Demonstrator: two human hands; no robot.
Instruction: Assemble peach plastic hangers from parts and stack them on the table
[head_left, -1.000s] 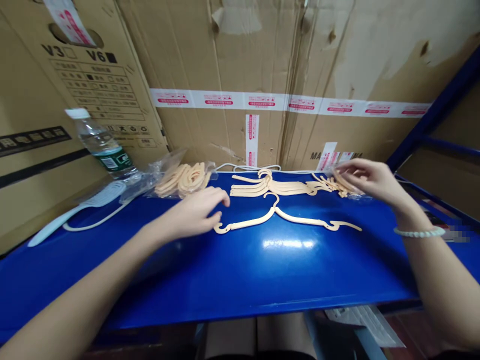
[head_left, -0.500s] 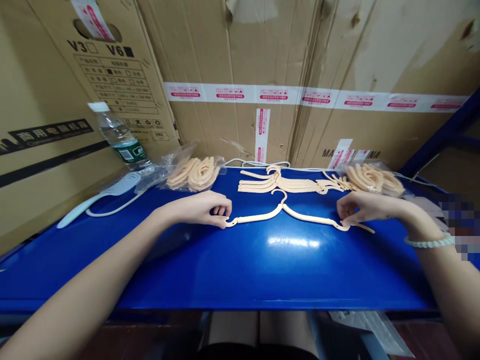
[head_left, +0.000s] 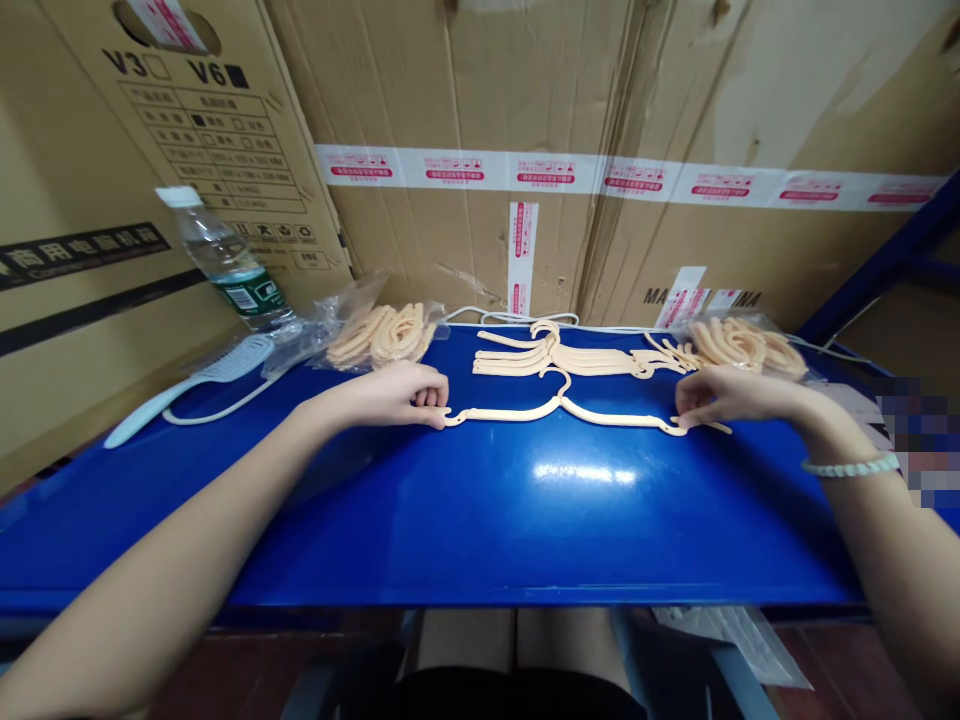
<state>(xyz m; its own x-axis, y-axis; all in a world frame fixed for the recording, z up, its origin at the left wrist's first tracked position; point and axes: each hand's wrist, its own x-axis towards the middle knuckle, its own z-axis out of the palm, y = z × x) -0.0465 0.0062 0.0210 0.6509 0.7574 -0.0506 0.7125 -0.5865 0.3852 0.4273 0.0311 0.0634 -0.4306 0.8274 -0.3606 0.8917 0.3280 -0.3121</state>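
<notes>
A thin cream hanger lies spread out on the blue table, its hook pointing away from me. My left hand pinches its left tip between thumb and fingers. At the other end, my right hand has the right tip in its fingers, and a thin cream strip sticks out past them. Just behind the hook is a stack of cream hangers, lying flat with its hooks at the back.
Bagged cream parts lie at the back left, more bagged parts at the back right. A water bottle and a pale brush are at the left. Cardboard boxes stand behind the table.
Both hands and the spread hanger sit slightly higher in the view, moved a little closer to the stack. The view has shifted slightly. Both hands keep their hold.
</notes>
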